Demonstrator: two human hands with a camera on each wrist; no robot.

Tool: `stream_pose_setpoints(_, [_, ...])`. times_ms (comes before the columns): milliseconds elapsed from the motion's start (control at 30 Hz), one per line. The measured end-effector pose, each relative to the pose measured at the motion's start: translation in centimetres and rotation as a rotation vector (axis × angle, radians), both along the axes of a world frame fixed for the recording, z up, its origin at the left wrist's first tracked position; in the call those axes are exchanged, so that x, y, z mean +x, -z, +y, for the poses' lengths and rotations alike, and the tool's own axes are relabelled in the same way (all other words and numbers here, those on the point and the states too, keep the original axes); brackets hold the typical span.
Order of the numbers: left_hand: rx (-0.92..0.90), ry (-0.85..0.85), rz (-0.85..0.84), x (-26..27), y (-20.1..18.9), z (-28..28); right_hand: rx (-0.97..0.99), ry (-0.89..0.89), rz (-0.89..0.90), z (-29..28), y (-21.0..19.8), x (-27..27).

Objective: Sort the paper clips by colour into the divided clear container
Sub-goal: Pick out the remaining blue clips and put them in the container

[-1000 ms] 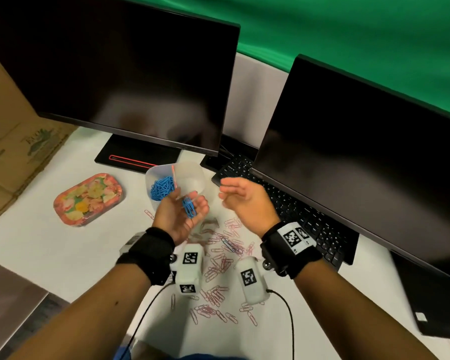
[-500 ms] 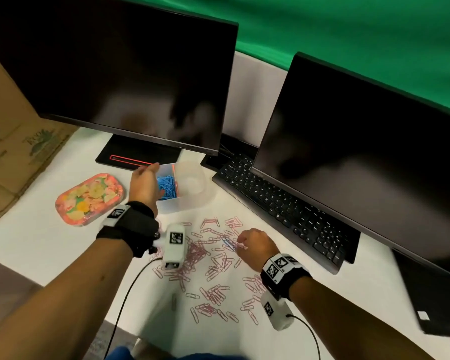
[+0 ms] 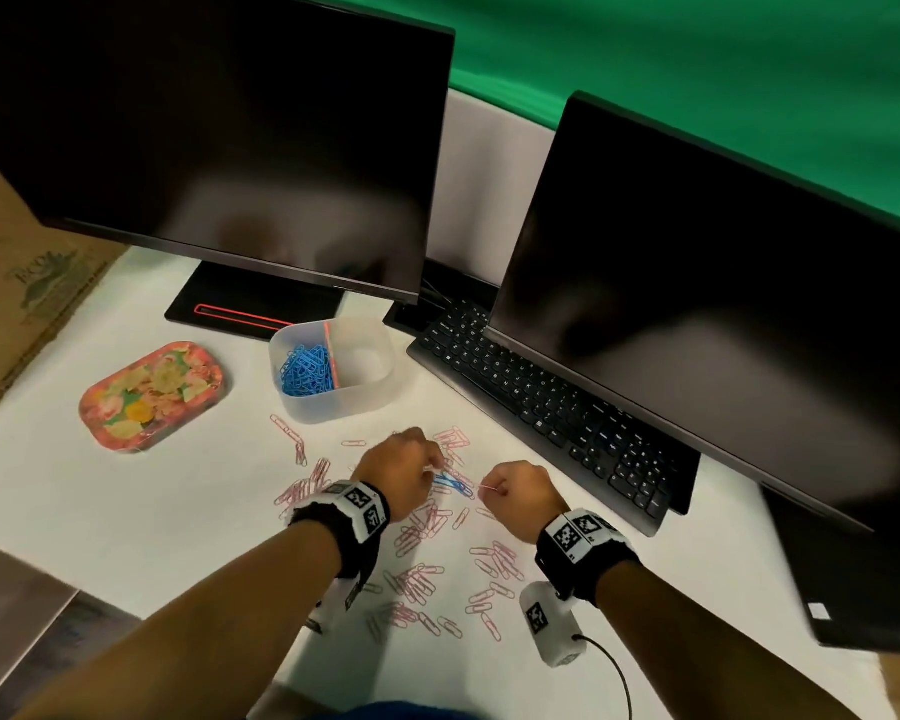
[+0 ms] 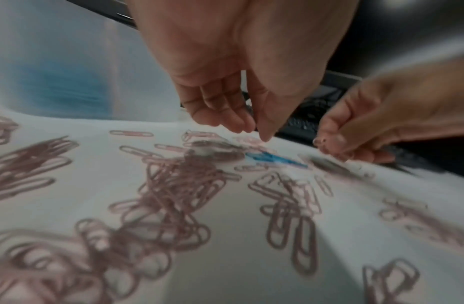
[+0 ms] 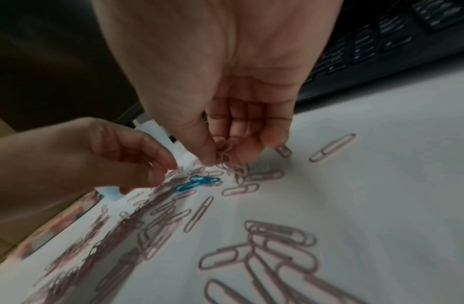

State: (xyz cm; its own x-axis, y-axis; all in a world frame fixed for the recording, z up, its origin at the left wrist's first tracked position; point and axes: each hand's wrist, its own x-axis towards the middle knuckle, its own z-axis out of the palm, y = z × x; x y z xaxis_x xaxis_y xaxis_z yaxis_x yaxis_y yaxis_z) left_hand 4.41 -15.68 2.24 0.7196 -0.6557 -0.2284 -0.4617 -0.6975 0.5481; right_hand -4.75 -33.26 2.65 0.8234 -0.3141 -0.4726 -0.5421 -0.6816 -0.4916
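The divided clear container (image 3: 365,402) stands behind the pile, with blue clips (image 3: 305,368) in its left half and nothing seen in its right half. Pink clips (image 3: 417,584) lie scattered over the white table. A few blue clips (image 3: 453,483) lie between my hands, also seen as blue clips (image 4: 275,159) and blue clips (image 5: 199,182). My left hand (image 4: 257,131) points its fingers and thumb down just above them, with nothing seen between them. My right hand (image 5: 220,156) pinches a small bunch of pink clips (image 5: 225,162) just above the table.
A flowered tin (image 3: 152,397) lies left of the container. A black keyboard (image 3: 541,407) runs along the right under one monitor (image 3: 723,304). A second monitor (image 3: 230,148) and its base (image 3: 240,309) stand behind the container. Cardboard (image 3: 17,283) leans at far left.
My left hand carried blue clips to the container's left half, then came back down to the pile. My right hand dropped to the table and picked up pink clips.
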Motion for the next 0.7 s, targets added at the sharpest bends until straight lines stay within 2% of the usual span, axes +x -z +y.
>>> stream_pose_setpoints(133, [0.193,0.191,-0.063,-0.2,0.8,-1.3,-0.157,-0.129,0.152,-0.4,-0.5,-0.9])
stream_pose_setpoints(233, [0.272,0.263,-0.150,-0.1,1.0,-1.8,-0.203,-0.158,0.140,-0.3,-0.8,-0.7])
stream_pose_setpoints(300, [0.289,0.264,-0.169,0.1,0.8,-1.8,-0.227,-0.165,0.096,-0.1,-1.0,-0.2])
stream_pose_setpoints(467, [0.223,0.177,-0.011,0.7,1.1,-0.8,-0.218,-0.153,0.049,0.9,-1.0,0.9])
stream_pose_setpoints(700, [0.182,0.128,0.078,1.1,1.1,0.4,-0.193,-0.202,-0.036,1.9,-0.1,2.1])
